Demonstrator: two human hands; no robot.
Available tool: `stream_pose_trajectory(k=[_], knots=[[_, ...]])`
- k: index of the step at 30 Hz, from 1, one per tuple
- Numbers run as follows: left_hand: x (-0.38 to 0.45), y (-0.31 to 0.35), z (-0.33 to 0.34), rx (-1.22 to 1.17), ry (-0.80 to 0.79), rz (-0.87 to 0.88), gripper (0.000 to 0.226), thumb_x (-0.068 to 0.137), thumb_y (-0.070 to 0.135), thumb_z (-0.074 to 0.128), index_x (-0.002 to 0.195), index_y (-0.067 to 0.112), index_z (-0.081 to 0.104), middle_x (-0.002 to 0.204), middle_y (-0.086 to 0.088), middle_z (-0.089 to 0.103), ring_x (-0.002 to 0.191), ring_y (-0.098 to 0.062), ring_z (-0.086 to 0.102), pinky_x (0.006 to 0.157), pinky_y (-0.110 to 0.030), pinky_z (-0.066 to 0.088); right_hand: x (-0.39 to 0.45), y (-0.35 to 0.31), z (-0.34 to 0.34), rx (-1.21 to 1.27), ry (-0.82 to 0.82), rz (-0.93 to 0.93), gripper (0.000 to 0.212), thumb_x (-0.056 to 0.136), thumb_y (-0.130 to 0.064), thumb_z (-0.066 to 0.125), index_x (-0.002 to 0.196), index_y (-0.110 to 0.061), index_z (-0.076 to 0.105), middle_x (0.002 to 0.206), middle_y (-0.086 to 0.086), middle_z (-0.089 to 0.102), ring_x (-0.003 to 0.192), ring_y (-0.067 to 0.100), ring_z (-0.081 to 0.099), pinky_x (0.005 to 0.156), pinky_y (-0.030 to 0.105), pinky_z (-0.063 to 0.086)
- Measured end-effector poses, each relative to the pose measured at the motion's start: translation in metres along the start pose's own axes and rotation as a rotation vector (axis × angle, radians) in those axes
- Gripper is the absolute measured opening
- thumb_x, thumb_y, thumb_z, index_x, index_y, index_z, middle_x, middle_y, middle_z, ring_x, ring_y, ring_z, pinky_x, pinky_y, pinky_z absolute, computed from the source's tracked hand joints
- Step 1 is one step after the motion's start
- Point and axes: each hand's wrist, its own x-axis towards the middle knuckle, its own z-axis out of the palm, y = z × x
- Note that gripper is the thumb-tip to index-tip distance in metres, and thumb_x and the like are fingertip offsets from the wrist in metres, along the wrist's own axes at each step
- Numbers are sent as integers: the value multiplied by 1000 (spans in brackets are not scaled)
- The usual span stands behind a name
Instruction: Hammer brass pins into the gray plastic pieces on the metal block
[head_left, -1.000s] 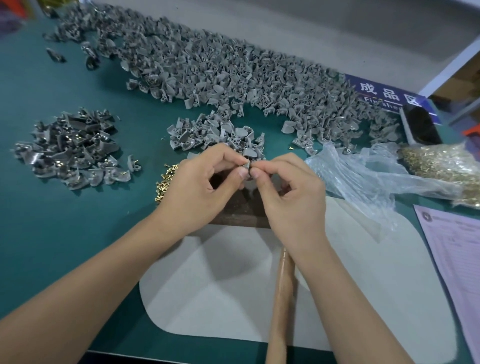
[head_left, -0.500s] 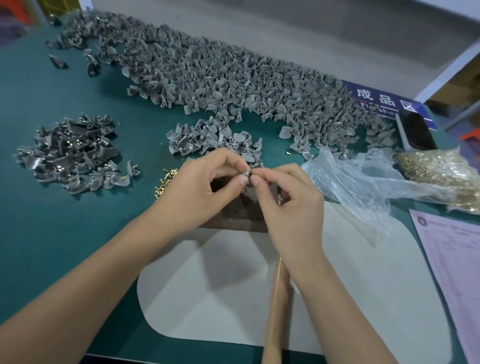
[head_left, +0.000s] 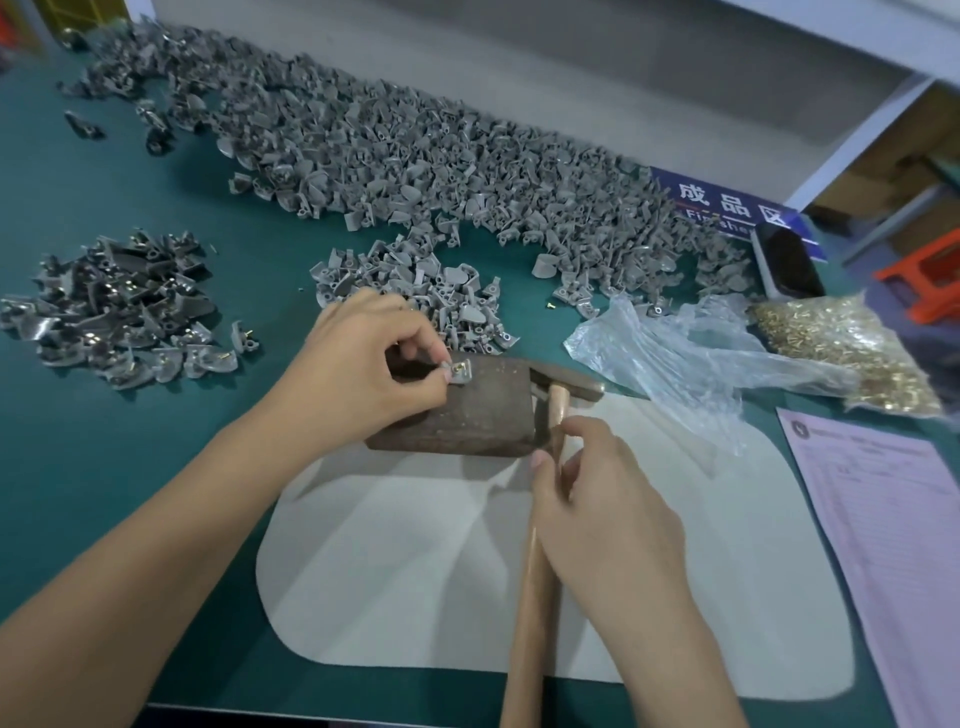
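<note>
While left hand (head_left: 363, 364) pins gray piece (head_left: 460, 372) at block (head_left: 467, 410) edge.

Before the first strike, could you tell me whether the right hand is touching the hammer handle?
Touching: the head view shows the right hand with its fingers curling around the hammer handle.

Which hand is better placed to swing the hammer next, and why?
The right hand: its fingers already touch the hammer handle. The left hand pinches the gray piece with its brass pin on the metal block.
</note>
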Motion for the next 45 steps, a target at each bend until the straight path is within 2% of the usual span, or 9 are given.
stream_pose_trajectory(k=[4, 7, 9, 15, 18, 21, 25, 32, 45], knots=[[0, -2, -1, -26, -9, 24, 9, 79, 29, 79, 77, 28, 71, 77, 13, 57, 89, -9, 51, 82, -24, 39, -8, 0, 7, -34, -55, 21, 44, 95, -45, 57, 133, -36, 36, 107, -9, 52, 102, 24, 63, 72, 37, 41], [1, -4, -2, -40, -16, 32, 8, 80, 28, 78, 78, 27, 71, 78, 14, 55, 89, -6, 50, 80, -14, 36, 0, 13, 8, 265, 47, 66, 8, 86, -22, 67, 93, -20, 65, 74, -1, 64, 71, 24, 64, 65, 41, 54], [1, -5, -1, -49, -33, 33, 8, 81, 29, 78, 79, 29, 71, 79, 15, 54, 90, -5, 49, 80, -13, 36, 4, 21, 0, 581, 77, 160, 11, 85, -8, 69, 84, -18, 74, 65, 1, 66, 57, 20, 64, 59, 39, 59], [2, -8, 1, -58, -36, 45, 8, 82, 29, 77, 79, 29, 70, 80, 16, 55, 91, -3, 49, 80, -11, 35, -8, 27, -15, 1302, -57, 156, 19, 96, -8, 61, 96, -14, 79, 75, 5, 65, 44, 12, 44, 34, 23, 39], [2, -10, 2, -59, -35, 49, 8, 83, 29, 77, 80, 29, 70, 79, 15, 55, 91, -1, 49, 80, -11, 36, -20, 16, -18, 1651, -315, 71, 27, 93, -24, 53, 113, -18, 71, 74, 4, 55, 37, 6, 27, 32, 13, 28], [2, -10, 2, -55, -29, 57, 7, 83, 30, 76, 80, 28, 71, 78, 16, 55, 91, 1, 49, 80, -10, 36, -23, 7, -19, 1484, -419, 75, 30, 104, -40, 50, 127, -32, 68, 67, -3, 44, 40, 4, 21, 34, 11, 25], [2, -9, 1, -62, -22, 56, 7, 83, 31, 76, 79, 28, 71, 78, 16, 55, 89, 0, 49, 79, -10, 36, -23, -1, -15, 1332, -454, 24, 27, 112, -27, 39, 118, -19, 63, 71, 0, 45, 42, 7, 23, 34, 13, 24], [3, -9, -1, -59, -40, 81, 10, 82, 28, 79, 81, 25, 70, 79, 12, 56, 87, -3, 49, 81, -17, 38, -24, -13, -2, 1306, -454, -77, 46, 99, -32, 48, 138, -54, 59, 69, -2, 47, 40, 10, 29, 37, 15, 30], [3, -5, -3, -42, -46, 78, 9, 83, 25, 80, 82, 21, 72, 79, 12, 56, 88, -11, 49, 81, -19, 40, -24, -16, 0, 1428, -483, -106, 48, 96, -30, 52, 139, -47, 61, 67, -3, 42, 38, 6, 27, 35, 13, 30]])
